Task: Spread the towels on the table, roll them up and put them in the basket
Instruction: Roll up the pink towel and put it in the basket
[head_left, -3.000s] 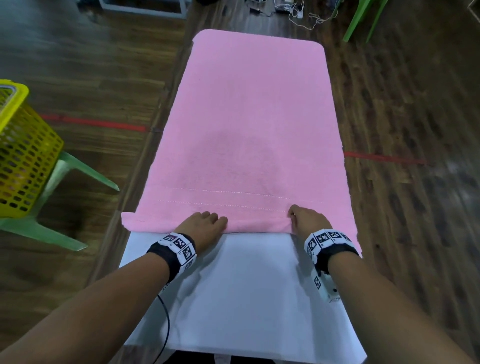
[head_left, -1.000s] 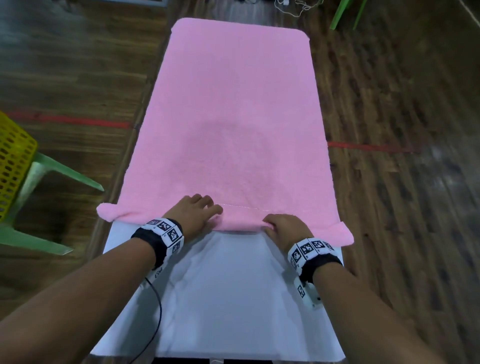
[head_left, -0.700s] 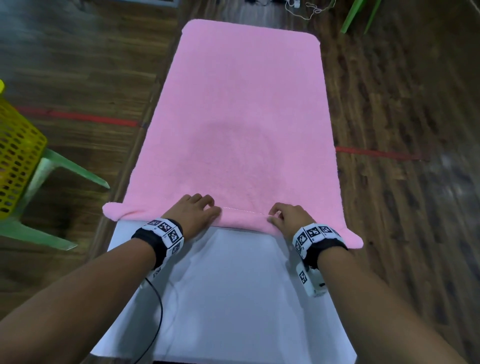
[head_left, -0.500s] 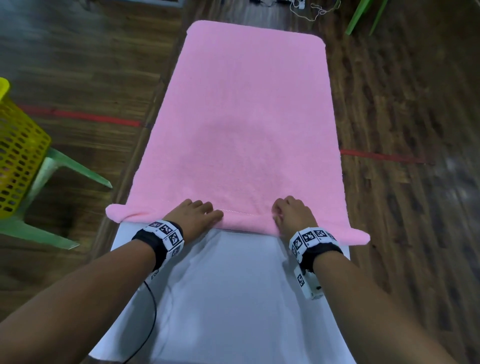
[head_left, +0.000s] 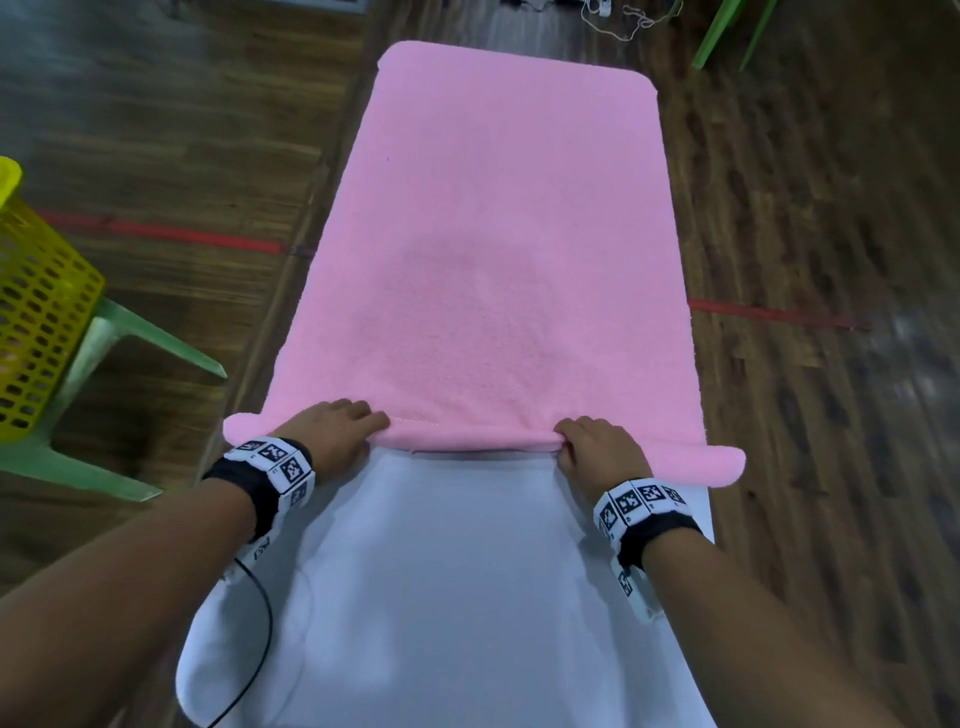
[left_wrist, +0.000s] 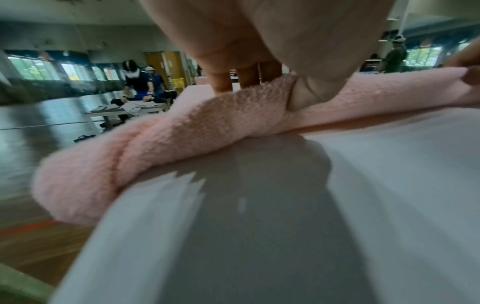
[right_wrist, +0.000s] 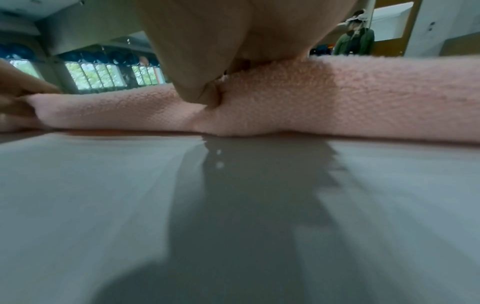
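Head view: yellow basket (head_left: 36, 322), contents unseen

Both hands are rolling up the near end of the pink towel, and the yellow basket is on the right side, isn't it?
Not quite. Both hands, left hand and right hand, are rolling the pink towel at its near end, but the yellow basket is on the left side; the head view shows it.

Soft, even light falls from overhead, and my hands throw grey shadows toward me across the white table (right_wrist: 103, 205). Both wrist views smear near their lower edges; the head view bends at its corners.
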